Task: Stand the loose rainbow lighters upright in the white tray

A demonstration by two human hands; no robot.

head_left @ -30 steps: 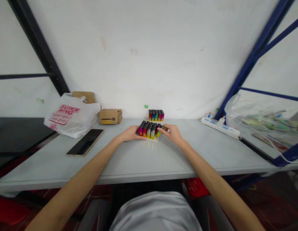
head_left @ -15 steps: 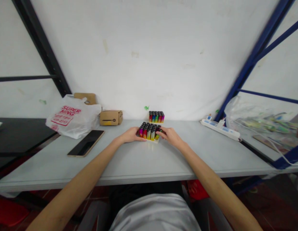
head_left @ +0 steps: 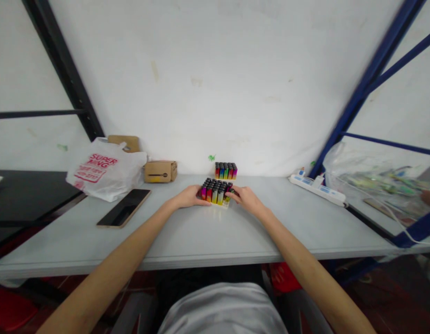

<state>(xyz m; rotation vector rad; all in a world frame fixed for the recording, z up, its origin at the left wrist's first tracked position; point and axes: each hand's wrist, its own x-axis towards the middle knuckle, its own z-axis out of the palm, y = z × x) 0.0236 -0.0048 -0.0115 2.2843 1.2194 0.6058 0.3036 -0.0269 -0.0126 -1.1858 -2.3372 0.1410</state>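
Colourful lighters [head_left: 214,194] with black tops stand upright in rows in a pale tray [head_left: 220,206] on the table. My left hand [head_left: 191,196] grips the tray's left side, thumb along the front. At the right front corner, the fingers of my right hand [head_left: 243,196] are pinched on a dark and yellow lighter [head_left: 230,193], partly hidden by the fingertips. A second block of lighters [head_left: 226,170] stands just behind, near the wall.
On the left of the grey table [head_left: 215,236] lie a phone [head_left: 124,208], a white plastic bag [head_left: 105,169] and a small cardboard box [head_left: 161,171]. A power strip [head_left: 317,189] sits at the right, beside a blue metal frame [head_left: 357,97] and clear plastic bags [head_left: 378,178].
My right hand has shifted very slightly at the tray's right front corner. My left hand and the tray stay in place.
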